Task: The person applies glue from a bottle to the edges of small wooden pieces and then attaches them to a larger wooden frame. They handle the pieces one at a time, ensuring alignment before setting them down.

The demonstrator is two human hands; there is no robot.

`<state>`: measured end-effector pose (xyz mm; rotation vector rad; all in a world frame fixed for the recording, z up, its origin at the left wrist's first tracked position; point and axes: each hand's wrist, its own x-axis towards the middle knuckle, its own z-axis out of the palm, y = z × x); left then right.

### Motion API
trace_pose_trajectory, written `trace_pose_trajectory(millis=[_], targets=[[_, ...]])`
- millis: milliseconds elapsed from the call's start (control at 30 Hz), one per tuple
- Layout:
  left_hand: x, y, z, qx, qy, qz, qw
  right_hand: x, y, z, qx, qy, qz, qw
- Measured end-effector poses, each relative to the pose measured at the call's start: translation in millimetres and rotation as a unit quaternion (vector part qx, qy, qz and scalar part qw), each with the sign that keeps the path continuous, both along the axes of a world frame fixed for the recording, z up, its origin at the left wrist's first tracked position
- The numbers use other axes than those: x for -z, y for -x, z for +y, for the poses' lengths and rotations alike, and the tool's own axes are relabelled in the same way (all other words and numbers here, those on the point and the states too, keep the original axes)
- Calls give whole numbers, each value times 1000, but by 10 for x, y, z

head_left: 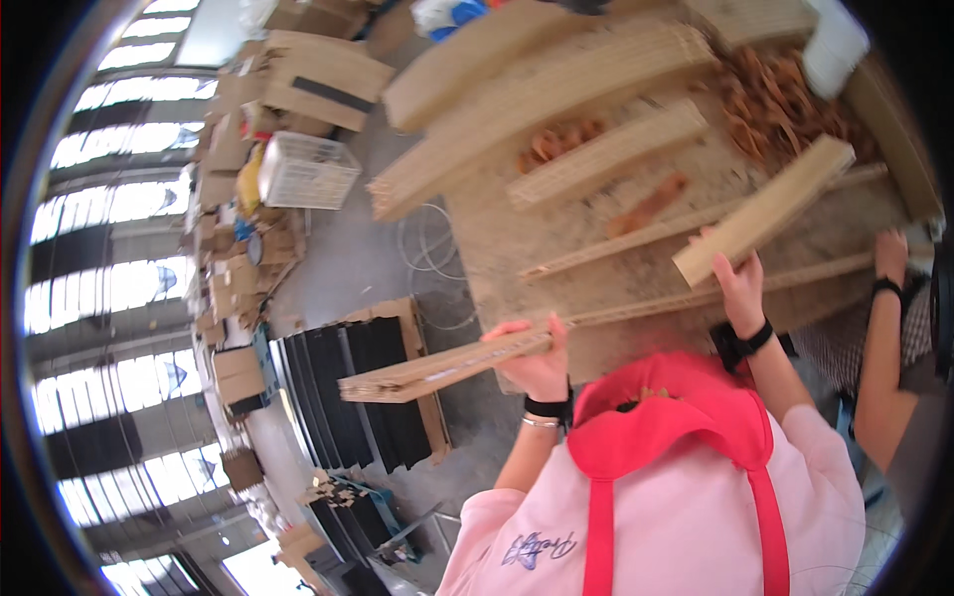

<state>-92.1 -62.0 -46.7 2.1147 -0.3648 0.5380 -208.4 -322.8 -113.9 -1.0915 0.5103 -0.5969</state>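
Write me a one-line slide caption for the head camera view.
Left hand holds a flat brown stack, right hand a brown bar, at a table bearing curly reddish-brown strips.

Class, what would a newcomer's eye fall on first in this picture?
The bright red apron at bottom right of centre stands out most. To its upper left, the left hand holds a flat tan bundle across the table edge, while the right hand grips a tan bar above the table. Reddish-brown curled strips pile up at the upper right.
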Motion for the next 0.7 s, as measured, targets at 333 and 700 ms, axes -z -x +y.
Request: trace_pose_trajectory(millis=[333,700], targets=[[-136,118,100,-9,-22,33,999,202,36,-20,-16,27,29,999],[-1640,-47,216,172,185,-93,963,219,12,-56,-39,55,21,997]])
